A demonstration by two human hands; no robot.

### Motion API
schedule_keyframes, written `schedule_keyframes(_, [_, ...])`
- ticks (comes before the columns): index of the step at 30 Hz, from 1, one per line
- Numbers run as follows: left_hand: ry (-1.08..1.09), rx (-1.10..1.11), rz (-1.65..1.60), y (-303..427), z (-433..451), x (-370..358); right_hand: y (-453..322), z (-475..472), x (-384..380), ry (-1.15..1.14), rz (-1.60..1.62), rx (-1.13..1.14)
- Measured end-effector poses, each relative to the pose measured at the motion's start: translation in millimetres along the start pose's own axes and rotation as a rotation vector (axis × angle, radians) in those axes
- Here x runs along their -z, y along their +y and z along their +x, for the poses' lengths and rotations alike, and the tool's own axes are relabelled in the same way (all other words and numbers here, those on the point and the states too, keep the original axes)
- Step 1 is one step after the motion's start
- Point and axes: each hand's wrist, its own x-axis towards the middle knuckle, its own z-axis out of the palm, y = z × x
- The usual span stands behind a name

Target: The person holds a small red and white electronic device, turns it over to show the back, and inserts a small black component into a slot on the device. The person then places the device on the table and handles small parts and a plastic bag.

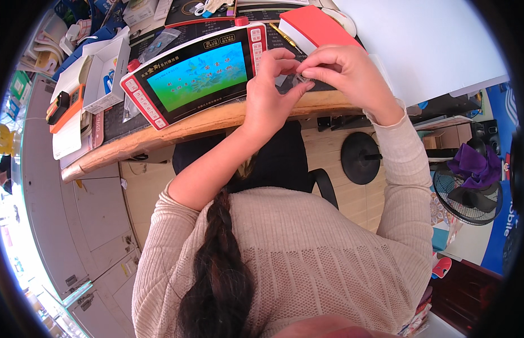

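Note:
Over the desk edge, the fingertips of my left hand [275, 91] and my right hand [344, 78] meet around a small clear plastic bag [301, 79]. Thumb and fingers of both hands pinch it; what lies inside is too small to tell. Left of my left hand stands a red and black portable video player [198, 74] with its screen lit. Behind my fingers a yellow-handled screwdriver [283, 35] lies beside a red and white box [314, 25].
An open white box [106, 76] with small blue items stands left of the player, near an orange device [70, 107]. A large white panel [426, 46] covers the right side. The wooden desk edge [182, 134] runs below my hands. A fan [469, 194] stands at the far right.

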Motion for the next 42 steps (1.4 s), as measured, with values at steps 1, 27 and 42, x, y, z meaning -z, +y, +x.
schedule_keyframes(1, [-0.012,0.03,-0.052,-2,1,0,-1,0,1,0.008,0.048,-0.001])
schedule_keyframes(27, [-0.144,0.255,-0.677,12,-4,15,-14,-7,-9,0.124,-0.443,0.365])
schedule_keyframes(42, [-0.214,0.172,-0.208,26,-32,60,-36,-9,-31,0.019,0.103,-0.089])
